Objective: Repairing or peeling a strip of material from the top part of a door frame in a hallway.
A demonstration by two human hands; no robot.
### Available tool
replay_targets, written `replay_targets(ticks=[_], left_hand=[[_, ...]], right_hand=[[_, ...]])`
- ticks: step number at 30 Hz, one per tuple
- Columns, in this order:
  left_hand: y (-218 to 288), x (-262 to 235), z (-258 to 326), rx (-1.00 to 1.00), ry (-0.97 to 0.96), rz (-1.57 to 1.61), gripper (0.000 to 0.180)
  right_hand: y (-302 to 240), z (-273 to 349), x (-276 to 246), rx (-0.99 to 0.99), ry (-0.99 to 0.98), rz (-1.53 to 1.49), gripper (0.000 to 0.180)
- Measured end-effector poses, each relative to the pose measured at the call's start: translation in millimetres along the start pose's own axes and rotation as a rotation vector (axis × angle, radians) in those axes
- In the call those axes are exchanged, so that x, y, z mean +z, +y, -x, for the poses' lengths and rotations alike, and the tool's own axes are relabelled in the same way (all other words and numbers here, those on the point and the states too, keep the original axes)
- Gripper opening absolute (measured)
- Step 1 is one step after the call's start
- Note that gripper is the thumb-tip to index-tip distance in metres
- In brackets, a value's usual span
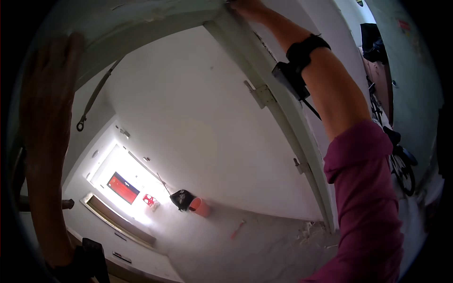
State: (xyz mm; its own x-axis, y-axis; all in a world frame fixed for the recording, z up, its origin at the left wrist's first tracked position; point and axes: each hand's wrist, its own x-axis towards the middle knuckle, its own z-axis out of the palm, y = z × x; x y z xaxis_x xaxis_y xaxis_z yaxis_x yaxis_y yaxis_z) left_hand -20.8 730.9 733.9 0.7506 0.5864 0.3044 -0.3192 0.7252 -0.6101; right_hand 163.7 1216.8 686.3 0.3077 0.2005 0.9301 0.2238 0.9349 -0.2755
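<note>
My left hand (49, 89) is raised at the far left, its fingers stretched out and up against the pale top of the door frame (155, 33). Up at the picture's top edge, my right hand (247, 9) reaches to the frame's upper corner; its fingertips are mostly cut off, and a small dark bit shows beside them. A metal rod with a ring end (89, 104) hangs down between my arms. Two hinge plates, an upper one (264, 95) and a lower one (302, 166), sit on the upright of the frame. Black devices are strapped to both forearms.
Beyond the opening, a pink bucket (200, 207), a black dustpan-like object (182, 199) and a red stool (150, 201) stand along the corridor. A red-handled tool (238, 229) and debris (314, 232) lie on the floor. At right is a bicycle (402, 170).
</note>
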Motion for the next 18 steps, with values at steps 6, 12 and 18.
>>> replay_targets(ticks=[6,12,18], left_hand=[[-3.9,8.7,4.1,0.029,-0.037,0.006,0.085],[3.1,0.3,-1.7,-0.016,-0.010,0.029,0.074],[2.2,11.6,3.4,-0.044,-0.007,0.082,0.075]], right_hand=[[-15.5,5.7,-21.8,0.478,-0.267,-0.440,0.013],[-20.8,25.7,-58.0,0.492,-0.602,-0.359,0.014],[-46.1,88.4,-104.4,0.390,-0.706,-0.071,0.024]])
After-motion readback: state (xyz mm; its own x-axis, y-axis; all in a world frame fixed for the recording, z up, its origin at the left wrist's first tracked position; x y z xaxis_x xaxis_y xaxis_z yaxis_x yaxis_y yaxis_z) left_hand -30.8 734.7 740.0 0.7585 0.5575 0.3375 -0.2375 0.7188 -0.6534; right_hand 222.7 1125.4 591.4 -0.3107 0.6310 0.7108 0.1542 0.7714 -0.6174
